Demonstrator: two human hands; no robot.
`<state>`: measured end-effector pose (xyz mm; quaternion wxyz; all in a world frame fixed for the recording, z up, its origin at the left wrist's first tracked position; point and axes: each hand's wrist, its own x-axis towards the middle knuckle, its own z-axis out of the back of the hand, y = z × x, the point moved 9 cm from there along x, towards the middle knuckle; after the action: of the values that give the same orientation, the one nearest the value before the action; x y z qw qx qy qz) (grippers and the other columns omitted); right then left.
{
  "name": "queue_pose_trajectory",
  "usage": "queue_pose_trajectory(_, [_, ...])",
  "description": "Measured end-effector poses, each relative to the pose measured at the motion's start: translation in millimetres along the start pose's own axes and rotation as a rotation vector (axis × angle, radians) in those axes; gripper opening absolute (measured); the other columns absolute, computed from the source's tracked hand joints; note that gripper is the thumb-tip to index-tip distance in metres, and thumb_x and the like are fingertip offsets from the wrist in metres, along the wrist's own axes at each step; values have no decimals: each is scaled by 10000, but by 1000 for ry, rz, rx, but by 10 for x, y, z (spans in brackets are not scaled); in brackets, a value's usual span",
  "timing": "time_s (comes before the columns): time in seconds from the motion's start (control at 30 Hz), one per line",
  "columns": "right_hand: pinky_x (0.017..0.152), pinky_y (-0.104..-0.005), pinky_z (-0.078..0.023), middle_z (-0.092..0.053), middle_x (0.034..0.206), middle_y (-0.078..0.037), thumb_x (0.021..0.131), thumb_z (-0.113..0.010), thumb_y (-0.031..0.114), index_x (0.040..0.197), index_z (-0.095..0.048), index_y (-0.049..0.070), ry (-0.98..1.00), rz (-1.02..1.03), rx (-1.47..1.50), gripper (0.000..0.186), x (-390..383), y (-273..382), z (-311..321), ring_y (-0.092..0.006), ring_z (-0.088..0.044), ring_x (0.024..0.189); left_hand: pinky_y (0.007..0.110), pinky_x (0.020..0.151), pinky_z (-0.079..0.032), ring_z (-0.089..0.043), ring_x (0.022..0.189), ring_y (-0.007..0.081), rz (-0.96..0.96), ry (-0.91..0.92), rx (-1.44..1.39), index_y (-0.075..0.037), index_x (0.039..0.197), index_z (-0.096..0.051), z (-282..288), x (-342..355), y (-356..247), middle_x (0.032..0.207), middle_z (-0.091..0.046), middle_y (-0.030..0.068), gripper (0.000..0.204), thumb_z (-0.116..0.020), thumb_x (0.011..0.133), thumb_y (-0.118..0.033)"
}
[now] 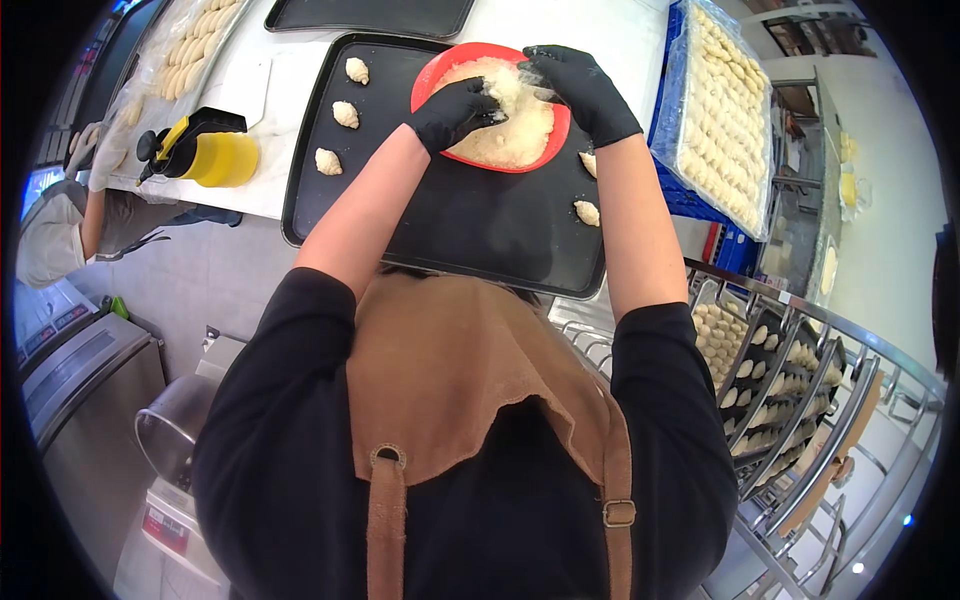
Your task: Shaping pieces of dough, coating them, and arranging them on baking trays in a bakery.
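- The round red plastic bowl (440, 75), heaped with pale shredded flakes (510, 125), sits at the far end of the flat black rectangular baking tray (470, 225), which lies on the white surface (590, 30).
- Whatever piece is being worked in the flakes is hidden under the fingers, so I cannot tell its shape.
- Risk, as I judge it: the heap stands above the bowl's rim, so a brisk scoop or press could push flakes over the edge onto the tray.
- Risk: the bowl rests loose on the smooth tray; a sideways push from either hand could slide or tip it toward the small raw dough pieces (345, 113) lined up just beside it at left, or the two at right (587, 212).
- Risk: flakes clinging to the gloves could drop onto the tray when the hands lift.
- The left hand (455, 108), in a black glove, is curled with fingers dug into the near-left part of the heap, closed loosely around flakes.
- The right hand (580, 85), also black-gloved, is arched over the far-right side, fingers bent down and pinching into the flakes.
- Both forearms reach straight forward, bare from the sleeve to the glove, converging on the bowl.
- A yellow squeeze bottle with black cap (205, 155) lies on its side well to the left.
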<state>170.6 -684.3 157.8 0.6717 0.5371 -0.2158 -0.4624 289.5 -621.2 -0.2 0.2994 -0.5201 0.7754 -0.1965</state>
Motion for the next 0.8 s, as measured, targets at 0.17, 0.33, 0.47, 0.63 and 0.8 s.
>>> queue_pose_trajectory(0.17, [824, -293, -543, -726, 1058, -154, 863, -709, 225, 1216, -695, -4, -69, 145, -257, 421, -184, -189, -85, -211, -673, 910, 309, 865, -562, -645, 949, 218, -22, -1, -96, 16, 1220, -580, -95, -111, -41, 1075, -651, 155, 324, -505, 910, 74])
queue_pose_trajectory(0.33, [799, -314, -547, -728, 1036, -165, 841, -739, 283, 1225, -691, 18, -233, 311, -552, 470, -340, -351, -355, -233, -690, 895, 296, 842, -566, -652, 961, 234, -67, -77, -156, 26, 1214, -585, -262, -167, -44, 1087, -660, 176, 322, -493, 908, 61])
queue_pose_trajectory(0.47, [777, -327, -549, -730, 1013, -163, 815, -758, 317, 1214, -690, 24, -365, 298, -579, 499, -326, -429, -387, -247, -698, 879, 312, 857, -562, -654, 996, 256, -74, -44, -255, 27, 1230, -583, -202, -123, 10, 1115, -660, 194, 330, -486, 914, 37])
queue_pose_trajectory(0.63, [756, -338, -552, -735, 986, -149, 784, -767, 344, 1156, -705, 19, -394, 231, -533, 498, -283, -518, -348, -263, -704, 855, 361, 906, -545, -645, 1067, 297, -113, 26, -199, 10, 1281, -574, -114, -110, -12, 1190, -649, 208, 381, -487, 910, 6])
queue_pose_trajectory(0.8, [750, -338, -554, -743, 971, -149, 780, -755, 361, 1089, -724, 8, -395, 220, -544, 470, -284, -519, -231, -276, -708, 840, 366, 951, -514, -623, 1134, 315, -703, -178, 977, -33, 1340, -558, -550, -425, -564, 1288, -620, 178, 471, -537, 869, -20])
